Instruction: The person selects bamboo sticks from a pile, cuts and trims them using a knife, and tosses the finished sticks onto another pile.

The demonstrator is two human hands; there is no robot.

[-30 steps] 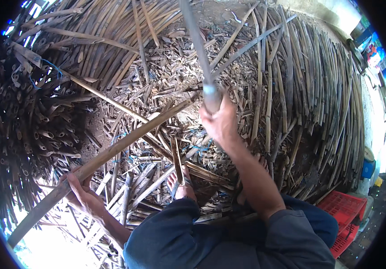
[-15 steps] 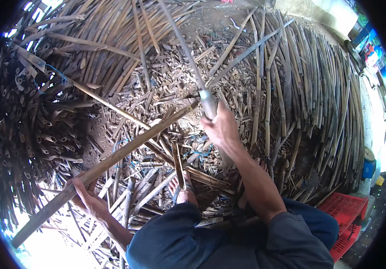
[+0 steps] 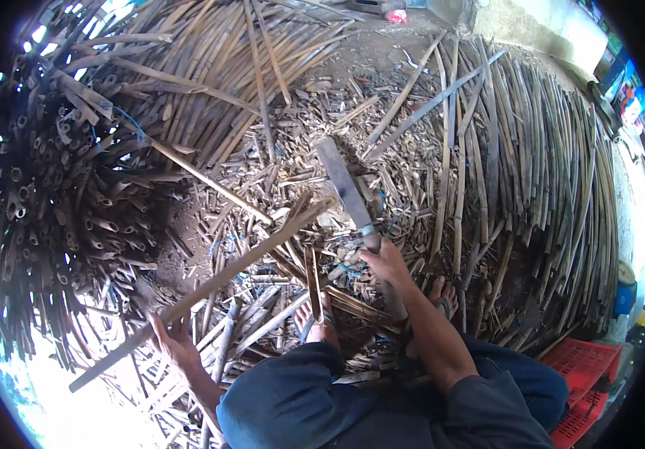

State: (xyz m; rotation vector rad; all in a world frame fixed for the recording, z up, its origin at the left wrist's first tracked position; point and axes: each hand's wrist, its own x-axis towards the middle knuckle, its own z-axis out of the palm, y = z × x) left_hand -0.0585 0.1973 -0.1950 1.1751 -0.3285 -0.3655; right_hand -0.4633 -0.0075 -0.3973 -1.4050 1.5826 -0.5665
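Note:
My right hand (image 3: 387, 263) grips the handle of a long flat-bladed chopping knife (image 3: 343, 185), its blade pointing up and away over the ground. My left hand (image 3: 175, 338) holds a long bamboo stick (image 3: 244, 266) near its lower end; the stick slants up to the right, and its tip lies just left of the knife handle. A short split bamboo piece (image 3: 313, 275) stands between my bare feet (image 3: 313, 323).
Bundled bamboo poles with open ends (image 3: 53, 202) fill the left. Long bamboo strips (image 3: 532, 172) lie stacked on the right, chips and offcuts (image 3: 322, 112) litter the ground. A red plastic crate (image 3: 588, 374) sits at lower right, a blue container (image 3: 625, 298) beyond it.
My right hand has swung the knife down from a raised position to low over the ground. The stick in my left hand has tilted slightly lower.

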